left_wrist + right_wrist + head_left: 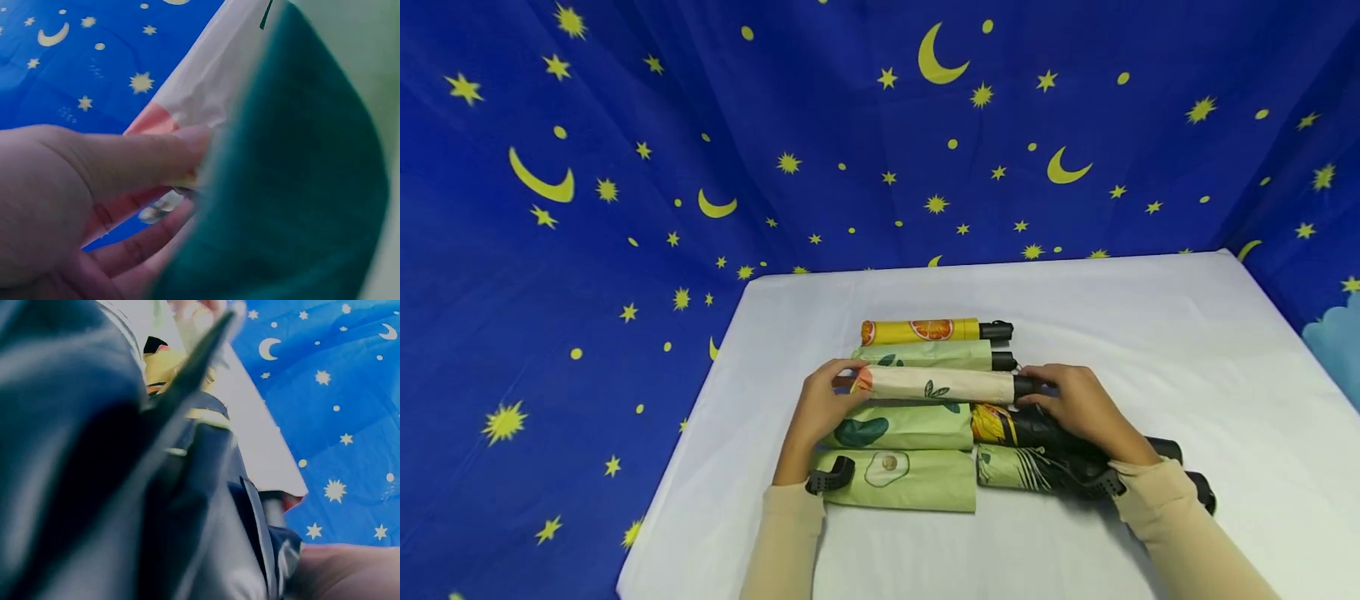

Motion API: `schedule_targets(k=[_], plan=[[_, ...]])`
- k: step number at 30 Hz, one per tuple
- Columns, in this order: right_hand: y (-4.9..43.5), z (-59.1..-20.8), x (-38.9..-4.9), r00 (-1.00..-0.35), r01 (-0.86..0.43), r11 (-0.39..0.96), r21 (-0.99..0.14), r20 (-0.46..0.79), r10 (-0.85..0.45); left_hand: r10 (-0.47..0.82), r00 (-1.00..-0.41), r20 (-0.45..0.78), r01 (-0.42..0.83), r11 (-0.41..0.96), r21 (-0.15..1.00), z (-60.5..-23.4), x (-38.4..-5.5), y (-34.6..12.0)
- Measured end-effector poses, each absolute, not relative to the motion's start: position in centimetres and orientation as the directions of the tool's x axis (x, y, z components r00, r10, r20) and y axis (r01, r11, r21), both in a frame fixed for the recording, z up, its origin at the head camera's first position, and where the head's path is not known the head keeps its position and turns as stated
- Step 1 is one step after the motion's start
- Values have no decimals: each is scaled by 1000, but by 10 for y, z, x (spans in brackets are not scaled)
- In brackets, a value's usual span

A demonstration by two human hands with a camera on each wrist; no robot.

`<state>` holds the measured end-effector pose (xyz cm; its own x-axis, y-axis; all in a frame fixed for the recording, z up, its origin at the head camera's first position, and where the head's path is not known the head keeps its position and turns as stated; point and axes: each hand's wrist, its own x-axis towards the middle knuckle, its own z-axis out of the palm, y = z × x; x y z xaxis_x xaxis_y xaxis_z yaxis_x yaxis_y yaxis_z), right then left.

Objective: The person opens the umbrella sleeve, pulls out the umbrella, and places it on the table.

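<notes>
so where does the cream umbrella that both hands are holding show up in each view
Head: the cream umbrella is just below and right of centre, between the left hand and the right hand.
Left wrist: its pale cover slants down from the top centre to the thumb.
Right wrist: its pale cover slants down right of centre, only partly seen.
Shared landmark: the blue cloth with stars and moons, behind it in all three.

A white-covered table carries a yellow umbrella (printed with orange slices), a light green umbrella, two pale green sleeves and two dark-ended umbrellas.
</notes>
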<state>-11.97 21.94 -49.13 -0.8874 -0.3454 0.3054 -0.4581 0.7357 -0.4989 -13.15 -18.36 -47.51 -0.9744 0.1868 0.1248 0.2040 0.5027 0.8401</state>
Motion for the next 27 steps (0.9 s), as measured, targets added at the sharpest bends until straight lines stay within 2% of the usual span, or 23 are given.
schedule_targets(k=[3, 5, 10, 13, 16, 22, 24, 27], plan=[[221, -483, -117, -871, -486, 713, -506, 353, -342, 203, -964, 174, 248, 430, 868, -467, -132, -186], [224, -476, -113, -860, -502, 692, -518, 384, -336, 219, -957, 191, 257, 329, 909, -461, -130, -189], [228, -452, -101, -857, -513, 585, -629, 413, -307, 285, -930, 234, 225, -64, 972, -447, -120, -193], [227, -439, -90, -868, -497, 499, -710, 403, -292, 336, -903, 269, 205, -213, 955, -440, -113, -195], [225, -430, -77, -878, -469, 402, -786, 370, -303, 392, -877, 277, 187, -252, 949, -435, -105, -195], [220, -426, -55, -872, -373, 148, -916, 292, -393, 414, -870, 269, 203, -196, 959, -433, -87, -191], [218, -426, -49, -881, -354, 147, -923, 277, -384, 395, -882, 257, 203, -173, 964, -433, -82, -190], [214, -424, -43, -900, -359, 218, -908, 276, -336, 379, -893, 245, 203, -147, 968, -432, -76, -189]])
